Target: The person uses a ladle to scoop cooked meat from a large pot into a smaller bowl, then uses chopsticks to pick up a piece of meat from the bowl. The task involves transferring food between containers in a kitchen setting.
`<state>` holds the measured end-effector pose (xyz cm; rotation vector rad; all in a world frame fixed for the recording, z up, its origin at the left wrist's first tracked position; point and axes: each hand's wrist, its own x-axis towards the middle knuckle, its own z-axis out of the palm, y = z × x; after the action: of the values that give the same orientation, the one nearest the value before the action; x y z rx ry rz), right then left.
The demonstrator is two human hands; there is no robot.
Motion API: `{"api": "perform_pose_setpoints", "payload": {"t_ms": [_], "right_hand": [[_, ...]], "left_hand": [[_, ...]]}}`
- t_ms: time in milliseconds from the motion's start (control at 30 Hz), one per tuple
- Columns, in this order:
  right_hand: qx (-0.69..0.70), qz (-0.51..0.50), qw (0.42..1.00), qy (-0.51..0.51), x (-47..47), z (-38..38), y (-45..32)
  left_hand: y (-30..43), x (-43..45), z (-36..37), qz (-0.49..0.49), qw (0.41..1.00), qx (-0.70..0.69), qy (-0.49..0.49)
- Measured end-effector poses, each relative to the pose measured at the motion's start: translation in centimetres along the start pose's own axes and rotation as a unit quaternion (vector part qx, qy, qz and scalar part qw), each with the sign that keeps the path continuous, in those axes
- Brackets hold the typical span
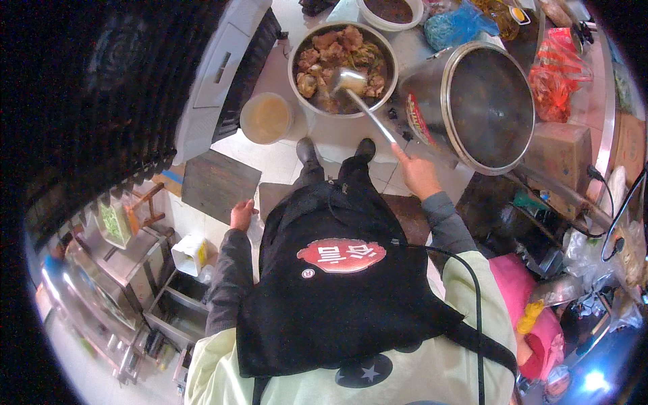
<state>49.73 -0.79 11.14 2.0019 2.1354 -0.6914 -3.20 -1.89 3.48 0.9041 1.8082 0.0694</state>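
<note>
My right hand (421, 174) grips the long metal handle of a ladle (372, 119). Its bowl rests among large chunks of cooked meat (331, 50) in a round metal basin (292, 76). Some green vegetable pieces and brown liquid lie with the meat. To the right of the basin stands a tall metal stockpot (428, 96), with dark liquid inside and a little steam. My left hand (243, 214) hangs low at my left side with curled fingers. Beside it is a pale translucent strip; whether the fingers hold it, I cannot tell.
A plastic tub of cloudy liquid (267, 119) stands left of the basin, and a white tub of dark liquid (390, 11) behind it. A blue plastic bag (458, 28) and red bags (557, 76) lie right. Behind on the right is a person in pink (531, 298).
</note>
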Motion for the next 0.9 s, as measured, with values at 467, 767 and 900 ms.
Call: {"api": "perform_pose_setpoints", "payload": {"t_ms": [467, 767, 900], "right_hand": [[0.283, 0.055, 0.958, 0.009, -0.7, -0.3, -3.0], [0.294, 0.108, 0.95, 0.008, 2.5, -2.6, -3.8], [0.439, 0.122, 0.89, 0.012, -3.5, -9.6, -4.2]], "left_hand": [[-0.1, -1.0, -0.1, 0.005, 0.997, 0.075, -0.013], [0.7, 2.4, -1.5, 0.183, 0.974, 0.134, -0.019], [-1.3, 4.9, -2.4, 0.259, 0.879, 0.4, -0.035]]}}
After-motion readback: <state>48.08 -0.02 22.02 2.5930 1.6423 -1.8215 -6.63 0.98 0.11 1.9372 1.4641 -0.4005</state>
